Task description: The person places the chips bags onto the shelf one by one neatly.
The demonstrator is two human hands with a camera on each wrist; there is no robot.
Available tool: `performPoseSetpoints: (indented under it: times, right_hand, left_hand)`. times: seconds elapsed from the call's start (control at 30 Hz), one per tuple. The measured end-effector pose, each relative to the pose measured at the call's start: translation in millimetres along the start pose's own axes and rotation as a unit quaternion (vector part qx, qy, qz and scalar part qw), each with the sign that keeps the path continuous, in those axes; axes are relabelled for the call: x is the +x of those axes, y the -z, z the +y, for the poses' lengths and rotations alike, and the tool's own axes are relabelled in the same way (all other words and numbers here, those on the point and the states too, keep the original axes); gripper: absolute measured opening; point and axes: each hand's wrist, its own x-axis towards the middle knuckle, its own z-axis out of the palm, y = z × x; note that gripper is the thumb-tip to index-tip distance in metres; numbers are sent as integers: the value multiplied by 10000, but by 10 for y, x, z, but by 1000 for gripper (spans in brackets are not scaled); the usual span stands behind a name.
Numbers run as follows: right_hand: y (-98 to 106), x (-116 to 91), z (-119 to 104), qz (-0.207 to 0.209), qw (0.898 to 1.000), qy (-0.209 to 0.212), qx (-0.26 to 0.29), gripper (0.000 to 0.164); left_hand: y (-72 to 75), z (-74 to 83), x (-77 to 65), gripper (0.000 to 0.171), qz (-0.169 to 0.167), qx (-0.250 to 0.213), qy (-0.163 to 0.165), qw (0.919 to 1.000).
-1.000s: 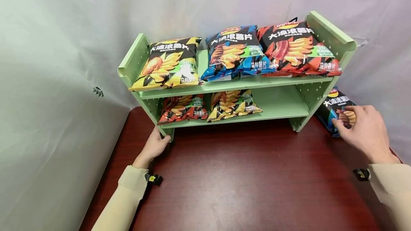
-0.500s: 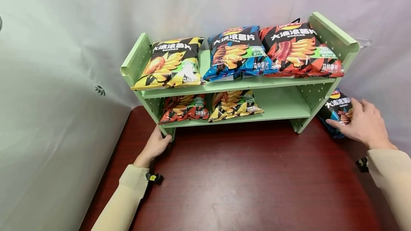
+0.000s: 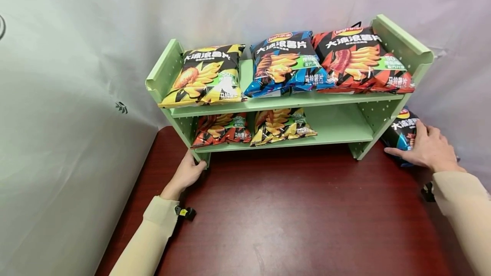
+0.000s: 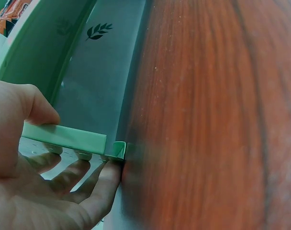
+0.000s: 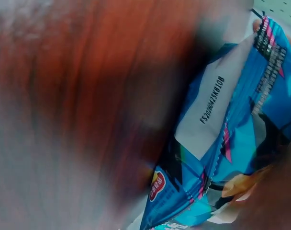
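My left hand (image 3: 188, 169) holds the lower left leg of a green two-tier shelf (image 3: 264, 104). In the left wrist view, the thumb lies on one face of the green panel (image 4: 78, 139) and the fingers lie behind it. At the shelf's right side, my right hand (image 3: 431, 146) grips a blue and black bag of chips (image 3: 400, 133), thumb spread to the left and fingers over the top. Part of that bag is hidden under the hand. The right wrist view shows the blue bag (image 5: 241, 129) close up, with a white date-stamped patch.
On the top tier lie a yellow chip bag (image 3: 205, 76), a blue one (image 3: 287, 65) and a red one (image 3: 362, 61). The lower tier bears a red bag (image 3: 222, 129) and a yellow bag (image 3: 284, 127) towards its left. Pale curtains (image 3: 76, 97) enclose the dark red table (image 3: 284, 208).
My right hand has reached further over the blue chip bag, covering more of it, and the bag's far end shows beyond the hand. My left hand stays on the shelf leg.
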Motion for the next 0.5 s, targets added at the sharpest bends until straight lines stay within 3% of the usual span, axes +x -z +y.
performPoseSetpoints:
  times: [0.2, 0.5]
  right_hand:
    - [3, 1, 8, -77, 9999, 65, 65, 134]
    - [42, -7, 2, -9, 9999, 95, 46, 119]
  left_hand:
    - [4, 11, 29, 82, -29, -130, -40, 9999]
    - [-4, 8, 51, 89, -2, -150, -93, 9998]
